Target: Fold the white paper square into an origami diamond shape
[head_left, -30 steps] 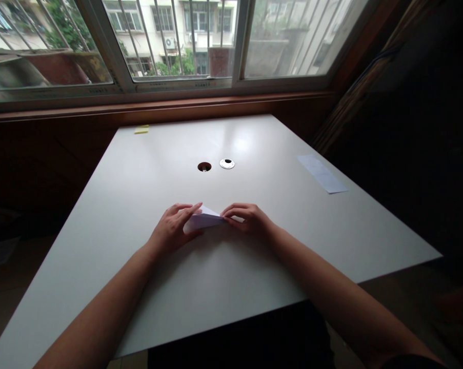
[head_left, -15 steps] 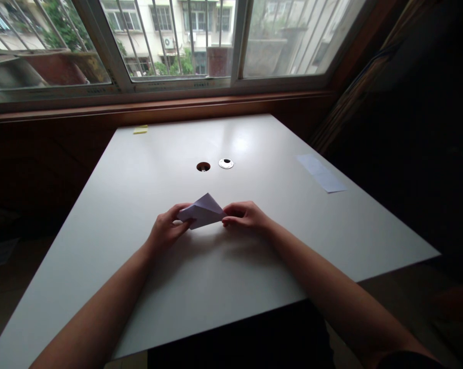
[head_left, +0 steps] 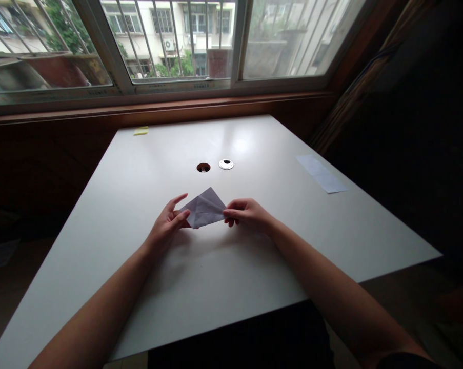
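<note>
A folded sheet of paper, pale grey-violet with a pointed top and visible creases, is held up between both hands above the white table. My left hand grips its left end, the thumb on the near face and the index finger raised off the paper. At the right corner, my right hand pinches the paper between thumb and index finger, the other fingers curled below. The fingers behind the paper are partly hidden.
On the white table lie a round grommet cover beside a round cable hole, a flat paper sheet at the right and a yellow sticky note at the back left. A barred window stands behind.
The folded paper has turned so that a flatter, creased face shows. My left index finger has lifted off it, and my right hand's grip has shifted at the corner.
</note>
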Motion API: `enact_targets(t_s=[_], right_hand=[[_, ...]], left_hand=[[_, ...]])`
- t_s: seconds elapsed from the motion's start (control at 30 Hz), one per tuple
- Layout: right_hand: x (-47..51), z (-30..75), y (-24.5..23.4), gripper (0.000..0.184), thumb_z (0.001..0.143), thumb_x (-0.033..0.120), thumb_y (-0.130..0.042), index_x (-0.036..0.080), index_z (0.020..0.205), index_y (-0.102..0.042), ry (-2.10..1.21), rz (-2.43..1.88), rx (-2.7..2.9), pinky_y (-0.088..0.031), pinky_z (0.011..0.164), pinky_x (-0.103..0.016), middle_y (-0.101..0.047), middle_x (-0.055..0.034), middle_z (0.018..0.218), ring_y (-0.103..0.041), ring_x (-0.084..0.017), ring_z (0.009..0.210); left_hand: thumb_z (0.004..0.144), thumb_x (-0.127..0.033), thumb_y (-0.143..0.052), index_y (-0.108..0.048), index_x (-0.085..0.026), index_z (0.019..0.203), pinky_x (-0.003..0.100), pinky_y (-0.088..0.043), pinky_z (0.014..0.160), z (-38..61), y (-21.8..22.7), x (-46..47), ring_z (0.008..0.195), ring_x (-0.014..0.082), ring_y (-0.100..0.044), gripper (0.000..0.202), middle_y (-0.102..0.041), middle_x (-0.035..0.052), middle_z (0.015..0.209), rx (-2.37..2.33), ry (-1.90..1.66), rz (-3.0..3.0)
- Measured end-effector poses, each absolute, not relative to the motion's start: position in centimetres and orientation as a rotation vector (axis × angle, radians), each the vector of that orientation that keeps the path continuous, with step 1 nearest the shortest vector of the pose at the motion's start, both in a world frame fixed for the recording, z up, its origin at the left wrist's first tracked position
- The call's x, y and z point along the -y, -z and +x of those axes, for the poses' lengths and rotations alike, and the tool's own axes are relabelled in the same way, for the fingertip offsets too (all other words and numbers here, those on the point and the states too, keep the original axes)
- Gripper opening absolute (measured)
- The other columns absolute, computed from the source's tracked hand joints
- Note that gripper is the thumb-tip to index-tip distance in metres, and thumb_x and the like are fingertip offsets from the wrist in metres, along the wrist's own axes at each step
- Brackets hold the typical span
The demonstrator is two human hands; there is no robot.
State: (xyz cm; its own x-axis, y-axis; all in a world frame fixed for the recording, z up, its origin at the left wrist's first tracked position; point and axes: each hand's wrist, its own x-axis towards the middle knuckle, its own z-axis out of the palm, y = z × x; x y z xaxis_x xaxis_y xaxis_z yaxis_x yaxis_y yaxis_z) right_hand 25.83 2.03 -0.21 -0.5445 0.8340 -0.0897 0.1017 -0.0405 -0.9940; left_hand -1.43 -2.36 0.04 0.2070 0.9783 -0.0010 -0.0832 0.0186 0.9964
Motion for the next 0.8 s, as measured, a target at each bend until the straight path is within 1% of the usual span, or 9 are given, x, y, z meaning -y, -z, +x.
enact_targets(t_s=[0.1, 0.2, 0.3, 0.37, 0.47, 0.53, 0.6, 0.7, 0.8], right_hand=[[-2.06, 25.77, 0.36, 0.037, 0.078, 0.049, -0.073, 0.013, 0.084, -0.069, -1.631, -0.985, 1.69, -0.045, 0.053, -0.021, -0.073, -0.0062, 0.074, -0.067, -0.013, 0.063], [-2.01, 25.72, 0.44, 0.037, 0.078, 0.049, -0.073, 0.013, 0.084, -0.069, -1.625, -0.971, 1.729, -0.045, 0.053, -0.021, -0.073, -0.0057, 0.073, -0.067, -0.013, 0.062], [-1.96, 25.74, 0.43, 0.036, 0.078, 0.049, -0.073, 0.013, 0.084, -0.069, -1.611, -0.963, 1.766, -0.046, 0.055, -0.021, -0.072, -0.0049, 0.072, -0.066, -0.013, 0.062], [-1.96, 25.76, 0.46, 0.034, 0.079, 0.047, -0.072, 0.014, 0.084, -0.069, -1.585, -0.95, 1.79, -0.047, 0.057, -0.022, -0.072, -0.0043, 0.072, -0.066, -0.013, 0.063], [-1.91, 25.71, 0.67, 0.031, 0.078, 0.044, -0.074, 0.014, 0.087, -0.071, -1.515, -0.906, 1.806, -0.051, 0.064, -0.025, -0.07, -0.004, 0.073, -0.067, -0.014, 0.067], [-1.81, 25.63, 0.87, 0.028, 0.079, 0.041, -0.074, 0.015, 0.088, -0.072, -1.398, -0.847, 1.831, -0.053, 0.065, -0.027, -0.07, -0.0049, 0.078, -0.067, -0.015, 0.068], [-1.65, 25.58, 1.02, 0.023, 0.082, 0.037, -0.071, 0.016, 0.089, -0.074, -1.196, -0.782, 1.898, -0.053, 0.064, -0.027, -0.069, -0.0065, 0.084, -0.066, -0.015, 0.069], [-1.41, 25.72, 1.11, 0.017, 0.089, 0.031, -0.064, 0.021, 0.096, -0.074, -0.832, -0.715, 1.997, -0.053, 0.066, -0.027, -0.069, -0.0078, 0.092, -0.066, -0.015, 0.076], [-1.26, 26.05, 1.13, 0.017, 0.093, 0.025, -0.058, 0.024, 0.102, -0.073, -0.544, -0.702, 2.067, -0.053, 0.071, -0.028, -0.069, -0.007, 0.096, -0.065, -0.015, 0.082]], left_hand=[[0.081, -0.044, -0.071, -0.034, -0.02, 0.146, 0.024, -0.053, 0.061, -1.45, 0.04, 2.3, 0.063, 0.0139, -0.065, 0.079, -0.065, -0.0006, 0.072, -1.067, -1.037, 1.286], [0.077, -0.043, -0.075, -0.036, -0.02, 0.146, 0.021, -0.049, 0.057, -1.15, 0.0, 2.32, 0.064, 0.0133, -0.064, 0.081, -0.069, 0.0019, 0.083, -1.133, -0.977, 1.381], [0.077, -0.043, -0.075, -0.044, -0.021, 0.14, 0.025, -0.053, 0.07, -0.76, 0.08, 2.34, 0.08, 0.0164, -0.067, 0.073, -0.07, 0.0049, 0.102, -1.153, -0.986, 1.446], [0.077, -0.042, -0.075, -0.052, -0.021, 0.133, 0.027, -0.053, 0.077, -0.67, 0.31, 2.33, 0.087, 0.0176, -0.066, 0.064, -0.069, 0.0048, 0.106, -1.17, -1.019, 1.472], [0.079, -0.041, -0.074, -0.065, -0.017, 0.11, 0.028, -0.052, 0.076, -0.81, 0.79, 2.4, 0.086, 0.0184, -0.066, 0.041, -0.071, 0.004, 0.097, -1.187, -1.066, 1.514], [0.082, -0.039, -0.071, -0.069, -0.015, 0.097, 0.029, -0.053, 0.075, -0.98, 0.95, 2.51, 0.083, 0.0192, -0.066, 0.029, -0.071, 0.0047, 0.09, -1.197, -1.082, 1.566], [0.085, -0.036, -0.068, -0.071, -0.016, 0.095, 0.033, -0.054, 0.08, -1.12, 0.87, 2.58, 0.088, 0.0217, -0.067, 0.023, -0.072, 0.0067, 0.093, -1.193, -1.108, 1.681], [0.088, -0.025, -0.063, -0.072, -0.021, 0.101, 0.041, -0.051, 0.095, -1.31, 0.53, 2.4, 0.107, 0.0238, -0.063, 0.017, -0.072, 0.0077, 0.107, -1.147, -1.171, 1.988], [0.087, -0.012, -0.056, -0.069, -0.024, 0.11, 0.045, -0.047, 0.102, -1.58, 0.34, 2.06, 0.114, 0.0227, -0.06, 0.029, -0.071, 0.0059, 0.113, -1.13, -1.173, 2.283]])
